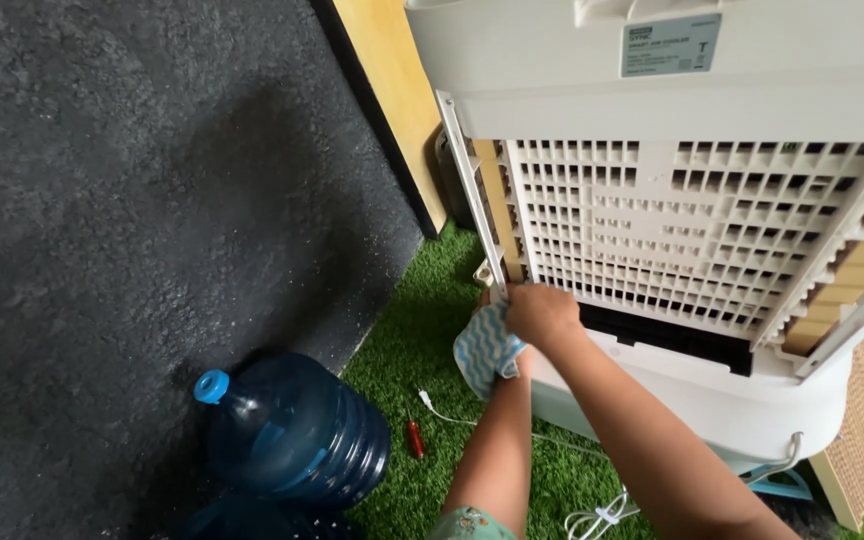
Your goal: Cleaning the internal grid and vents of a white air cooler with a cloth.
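Observation:
A white air cooler (pixel 652 90) stands with its back to me. Its grid-patterned rear grille (pixel 692 230) is tilted out of the frame. My right hand (pixel 542 315) pinches the grille's lower left corner, next to the thin white side rail (pixel 472 190). Just below it, my left hand (pixel 518 364) is closed on a blue and white wavy-striped cloth (pixel 482 350), which covers most of that hand. Both arms reach up from the bottom of the head view.
A big blue water jug (pixel 292 430) stands at the lower left by a dark rough wall (pixel 132 200). A red-handled screwdriver (pixel 415 438) and a white cable (pixel 592 515) lie on green artificial grass (pixel 402 330). A yellow board (pixel 392 90) leans behind the cooler. A brown honeycomb pad (pixel 857 430) stands on the right.

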